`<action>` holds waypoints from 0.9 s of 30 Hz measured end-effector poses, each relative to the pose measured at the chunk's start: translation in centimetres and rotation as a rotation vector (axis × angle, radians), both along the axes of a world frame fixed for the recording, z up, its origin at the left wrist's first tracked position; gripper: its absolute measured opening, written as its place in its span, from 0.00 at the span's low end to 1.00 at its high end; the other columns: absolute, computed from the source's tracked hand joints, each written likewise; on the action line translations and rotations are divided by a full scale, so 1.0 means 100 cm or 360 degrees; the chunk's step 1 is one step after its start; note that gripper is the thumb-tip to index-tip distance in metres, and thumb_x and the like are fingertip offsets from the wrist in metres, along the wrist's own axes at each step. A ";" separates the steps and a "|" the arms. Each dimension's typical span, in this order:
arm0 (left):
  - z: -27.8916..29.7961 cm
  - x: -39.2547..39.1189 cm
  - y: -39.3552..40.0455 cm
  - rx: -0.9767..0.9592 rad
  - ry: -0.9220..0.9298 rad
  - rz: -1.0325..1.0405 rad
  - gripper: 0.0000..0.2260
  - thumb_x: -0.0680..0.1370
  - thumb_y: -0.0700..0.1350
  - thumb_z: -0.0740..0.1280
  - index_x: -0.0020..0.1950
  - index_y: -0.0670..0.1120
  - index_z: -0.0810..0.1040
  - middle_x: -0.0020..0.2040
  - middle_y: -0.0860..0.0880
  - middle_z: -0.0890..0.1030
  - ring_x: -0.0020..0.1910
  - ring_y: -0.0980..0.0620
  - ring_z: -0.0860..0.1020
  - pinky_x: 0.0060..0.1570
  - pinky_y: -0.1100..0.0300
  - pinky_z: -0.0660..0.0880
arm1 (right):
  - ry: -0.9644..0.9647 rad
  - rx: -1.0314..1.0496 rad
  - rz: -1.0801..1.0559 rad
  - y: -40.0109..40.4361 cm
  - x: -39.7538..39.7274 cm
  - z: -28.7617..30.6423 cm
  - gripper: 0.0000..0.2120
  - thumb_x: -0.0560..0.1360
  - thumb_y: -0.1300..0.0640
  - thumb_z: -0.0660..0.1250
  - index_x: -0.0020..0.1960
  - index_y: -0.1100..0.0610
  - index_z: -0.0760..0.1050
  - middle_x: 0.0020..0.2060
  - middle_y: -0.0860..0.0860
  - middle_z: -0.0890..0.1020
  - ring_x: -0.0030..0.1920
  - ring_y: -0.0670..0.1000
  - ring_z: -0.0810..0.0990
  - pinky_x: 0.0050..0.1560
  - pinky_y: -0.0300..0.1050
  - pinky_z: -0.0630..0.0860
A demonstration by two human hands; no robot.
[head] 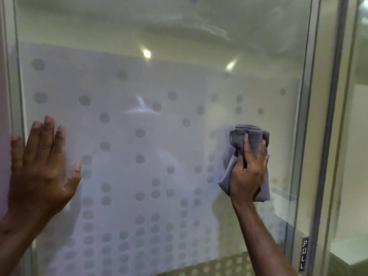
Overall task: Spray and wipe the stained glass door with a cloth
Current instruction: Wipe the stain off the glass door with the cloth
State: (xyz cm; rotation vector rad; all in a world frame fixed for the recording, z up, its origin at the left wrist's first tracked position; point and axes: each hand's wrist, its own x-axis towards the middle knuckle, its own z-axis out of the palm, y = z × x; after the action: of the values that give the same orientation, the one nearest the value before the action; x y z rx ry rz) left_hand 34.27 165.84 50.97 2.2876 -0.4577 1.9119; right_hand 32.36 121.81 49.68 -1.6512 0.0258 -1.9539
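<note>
The whole view is soft, and the door (159,86) runs past the top and bottom edges. My right hand (248,172) hides the middle of the cloth (249,136). My left forearm is cut off at the lower left corner. Shapes behind the frosted pane are too vague to tell.

An office or commercial building entrance is what's indicated here: a framed glass door (159,86) is covered with a frosted film patterned in rows of grey dots (140,133), a small vertical PULL label (304,252) is fixed to the metal frame (326,136), and ceiling lights (147,53) are reflected in the pane, with pale walls glimpsed beyond
</note>
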 end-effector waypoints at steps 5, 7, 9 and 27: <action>-0.002 0.003 0.001 -0.0003 -0.0003 0.0013 0.35 0.80 0.55 0.54 0.82 0.39 0.50 0.84 0.40 0.48 0.83 0.38 0.48 0.74 0.26 0.55 | -0.0029 -0.0036 -0.0002 -0.026 0.005 0.066 0.25 0.79 0.60 0.62 0.75 0.52 0.73 0.77 0.59 0.70 0.80 0.60 0.64 0.80 0.66 0.57; -0.001 0.002 0.001 0.0000 -0.0011 0.0019 0.35 0.80 0.55 0.53 0.82 0.38 0.50 0.83 0.39 0.49 0.83 0.37 0.49 0.74 0.26 0.56 | -0.0039 0.0057 0.0039 -0.035 0.006 0.095 0.24 0.80 0.58 0.62 0.75 0.49 0.73 0.77 0.56 0.71 0.80 0.57 0.64 0.80 0.63 0.56; -0.001 -0.002 0.000 0.0003 -0.0035 0.0016 0.34 0.80 0.54 0.54 0.82 0.39 0.50 0.83 0.39 0.50 0.83 0.37 0.50 0.73 0.26 0.57 | -0.0071 0.0134 0.0066 -0.040 0.006 0.127 0.24 0.80 0.54 0.61 0.75 0.47 0.73 0.76 0.55 0.73 0.78 0.55 0.67 0.79 0.62 0.61; 0.003 -0.015 -0.008 0.0016 -0.0094 0.0114 0.34 0.78 0.52 0.55 0.82 0.39 0.54 0.83 0.40 0.53 0.83 0.41 0.51 0.78 0.32 0.53 | -0.0084 -0.1830 -0.0033 0.163 -0.003 0.169 0.14 0.82 0.56 0.67 0.64 0.46 0.83 0.75 0.58 0.74 0.77 0.62 0.70 0.77 0.72 0.55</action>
State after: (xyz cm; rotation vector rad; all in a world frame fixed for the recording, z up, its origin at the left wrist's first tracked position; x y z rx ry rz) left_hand 32.74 165.00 51.27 2.2893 -0.3979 2.0194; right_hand 32.03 138.14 66.62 -2.2081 -1.3141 -2.1429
